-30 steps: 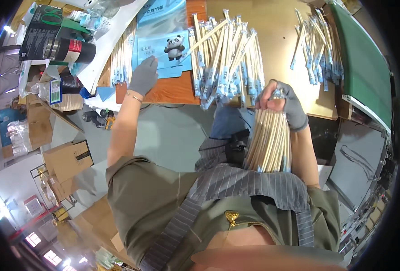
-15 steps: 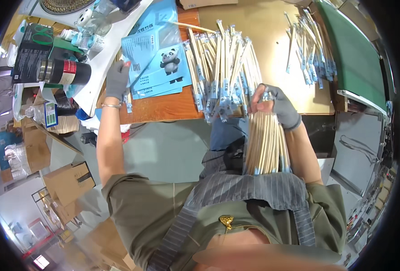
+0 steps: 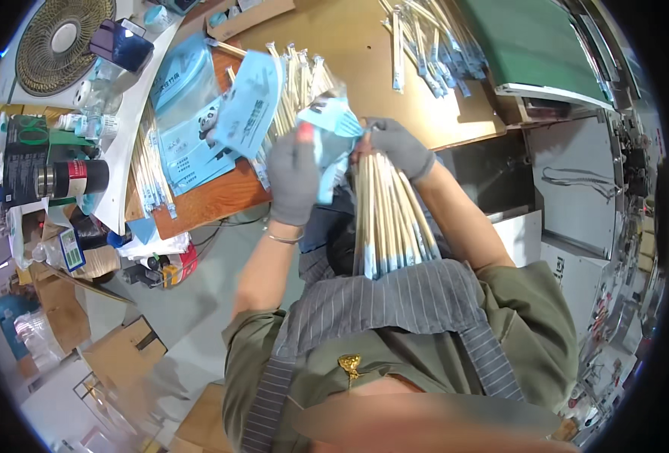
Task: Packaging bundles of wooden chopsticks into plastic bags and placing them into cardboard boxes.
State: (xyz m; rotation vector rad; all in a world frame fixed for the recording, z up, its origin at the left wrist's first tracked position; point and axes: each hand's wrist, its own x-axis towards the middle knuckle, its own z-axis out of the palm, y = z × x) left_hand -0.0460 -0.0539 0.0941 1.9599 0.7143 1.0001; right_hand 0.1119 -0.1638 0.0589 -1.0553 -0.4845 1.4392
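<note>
My left hand point(image 3: 293, 177), in a grey fingerless glove, grips a blue printed plastic bag point(image 3: 333, 121), which is crumpled and raised in front of me. Right beside it, my right hand point(image 3: 401, 149), gloved alike, is closed round the upper end of a thick bundle of wrapped chopsticks point(image 3: 389, 215). The bundle's blue-tipped lower ends hang down to my striped apron. The bag meets the top of the bundle; whether any sticks are inside it I cannot tell. A stack of flat blue bags with a panda print point(image 3: 191, 155) lies on the table, with one bag tilted up.
Loose wrapped chopsticks point(image 3: 296, 79) are heaped behind my hands. More lie at the table's left edge point(image 3: 147, 166) and in another pile point(image 3: 434, 45) far right, near a green-topped surface point(image 3: 527, 45). A black flask point(image 3: 85, 179) and a round fan point(image 3: 63, 38) stand left.
My left hand has come from the bag stack toward the middle and now holds a blue bag against the bundle. The right hand keeps its grip on the chopsticks. The view has shifted rightward.
</note>
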